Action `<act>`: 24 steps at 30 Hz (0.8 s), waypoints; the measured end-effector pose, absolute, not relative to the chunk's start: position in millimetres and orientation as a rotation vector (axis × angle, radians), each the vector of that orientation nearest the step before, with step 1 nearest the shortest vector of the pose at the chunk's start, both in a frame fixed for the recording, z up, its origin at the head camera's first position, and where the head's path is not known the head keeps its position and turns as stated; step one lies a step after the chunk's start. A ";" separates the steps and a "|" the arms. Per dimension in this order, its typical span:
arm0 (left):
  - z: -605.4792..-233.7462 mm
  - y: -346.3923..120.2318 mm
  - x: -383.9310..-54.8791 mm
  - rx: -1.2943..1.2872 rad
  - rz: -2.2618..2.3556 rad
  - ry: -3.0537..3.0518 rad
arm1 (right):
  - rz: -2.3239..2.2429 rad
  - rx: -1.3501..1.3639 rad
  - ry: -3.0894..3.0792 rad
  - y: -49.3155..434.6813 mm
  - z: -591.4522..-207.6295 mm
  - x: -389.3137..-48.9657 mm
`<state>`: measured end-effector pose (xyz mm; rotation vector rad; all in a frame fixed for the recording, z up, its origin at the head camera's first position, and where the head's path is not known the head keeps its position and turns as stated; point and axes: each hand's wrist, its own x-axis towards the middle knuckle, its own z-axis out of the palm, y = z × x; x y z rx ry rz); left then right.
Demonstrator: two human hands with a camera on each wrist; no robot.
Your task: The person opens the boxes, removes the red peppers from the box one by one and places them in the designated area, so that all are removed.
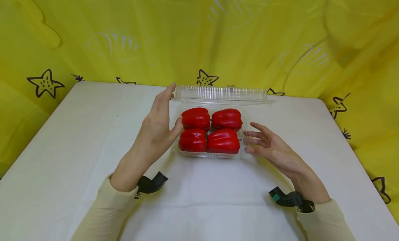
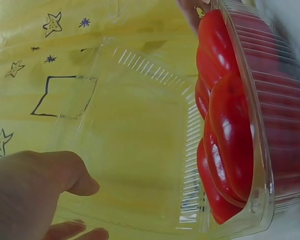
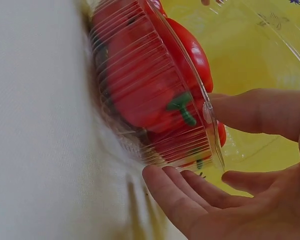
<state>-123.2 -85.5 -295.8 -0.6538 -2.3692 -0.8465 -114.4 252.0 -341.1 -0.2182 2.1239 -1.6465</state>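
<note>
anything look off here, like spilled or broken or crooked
Nothing stands out. Four glossy red bell peppers sit in two rows inside the clear, ribbed plastic container, its clear plastic lid open behind them. No spill or damage shows on the white-covered table.

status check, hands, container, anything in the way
Left hand beside raised lid; right hand at right end of clear container. Four red peppers inside, lid open. Nothing seen blocking either hand.

The peppers [image 1: 223, 142] are red with green stems [image 3: 181, 106], the container [image 2: 277, 115] clear, the table [image 1: 218, 203] white, the yellow curtain [image 1: 174, 26] dark-starred.
</note>
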 end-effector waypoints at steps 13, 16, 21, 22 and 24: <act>-304.7 -87.9 -132.4 -0.667 -1.072 -2.552 | -1.645 -0.303 2.126 251.8 -341.8 -114.2; -305.1 -90.1 -133.5 -0.648 -1.084 -2.747 | -1.585 -0.296 2.153 251.9 -339.3 -112.5; -309.6 -92.7 -135.2 -0.611 -1.094 -3.073 | -1.455 -0.310 2.224 251.2 -333.7 -109.7; -311.0 -92.7 -135.2 -0.608 -1.095 -3.121 | -1.419 -0.318 2.248 251.2 -332.0 -108.8; -313.9 -92.2 -135.0 -0.616 -1.085 -3.188 | -1.349 -0.339 2.286 251.6 -328.4 -106.8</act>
